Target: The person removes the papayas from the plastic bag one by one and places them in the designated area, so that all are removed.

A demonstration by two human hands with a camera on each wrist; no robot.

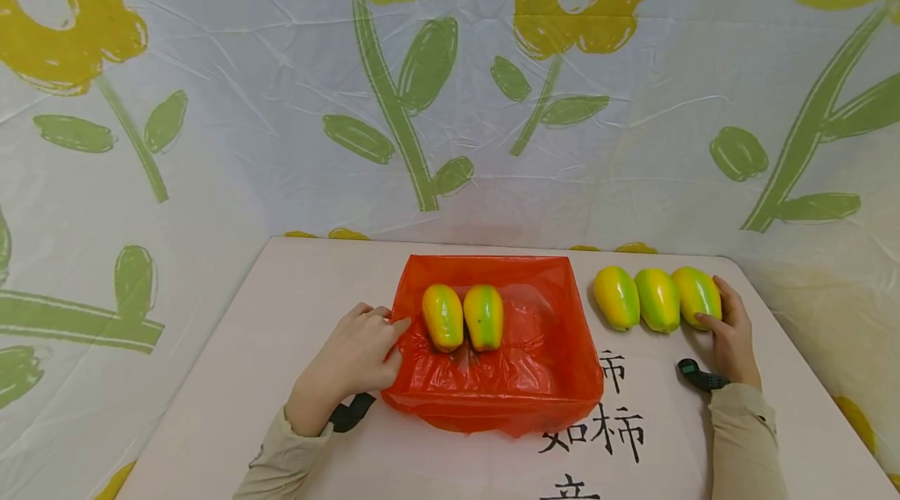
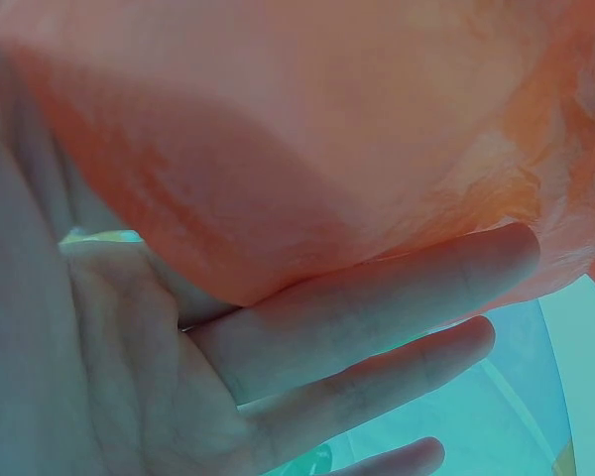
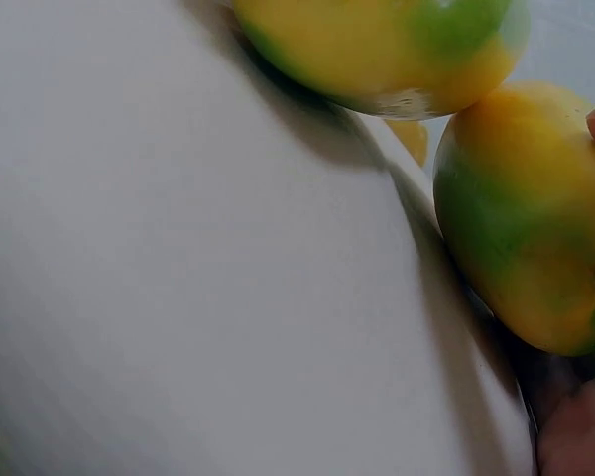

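Note:
My left hand (image 1: 355,351) is at the left wall of a red plastic-lined box (image 1: 555,328). In the left wrist view, its straight fingers (image 2: 377,307) touch the red plastic (image 2: 278,149); the thumb cannot be made out. Two yellow-green papayas, a left one (image 1: 443,318) and a right one (image 1: 483,318), lie side by side inside the box. On the table's right, my right hand (image 1: 734,332) grips the rightmost papaya (image 1: 694,294) of a row of three, thumb in front and fingers along its right side. A papaya (image 1: 657,299) touches it, with another papaya (image 1: 616,297) beyond.
The pale table (image 1: 281,289) bears black brushed characters (image 1: 619,433) at its front right. Behind it hangs a flower-printed cloth (image 1: 281,133). Each wrist wears a dark strap; the right strap (image 1: 699,375) has a small display.

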